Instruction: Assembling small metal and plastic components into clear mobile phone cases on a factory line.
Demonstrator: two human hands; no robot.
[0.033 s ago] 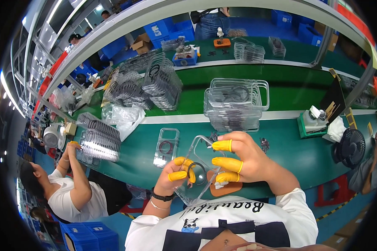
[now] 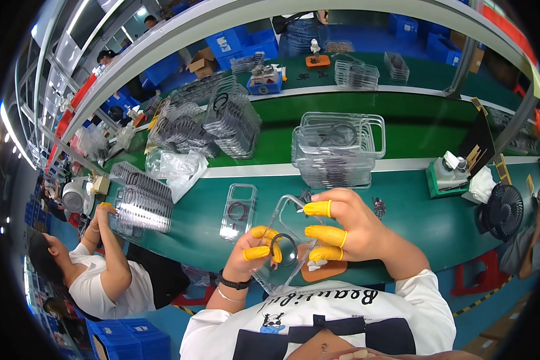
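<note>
A clear phone case (image 2: 291,223) with a black ring (image 2: 284,249) on its back is tilted up between my hands. My left hand (image 2: 255,255), yellow covers on its fingertips, is closed on the case's left side, next to the ring. Yellow covers also sit on several fingers of my right hand (image 2: 345,228), which grips the opposite edge. Behind the case lies an orange pad (image 2: 324,271) with a small white piece on it. Another clear case (image 2: 239,212) with a dark red ring rests flat to the left. Small dark parts (image 2: 378,208) lie right of my right hand.
A tall stack of clear cases (image 2: 336,162) stands ahead, with more stacks (image 2: 231,120) at the far left. A plastic bag (image 2: 180,171) lies nearer. Right are a green bin (image 2: 444,183) and a black fan (image 2: 503,211). A co-worker (image 2: 111,270) sits at left.
My left hand has shifted very slightly to the right, and the ring side of the case with it. My right hand is almost unmoved.
</note>
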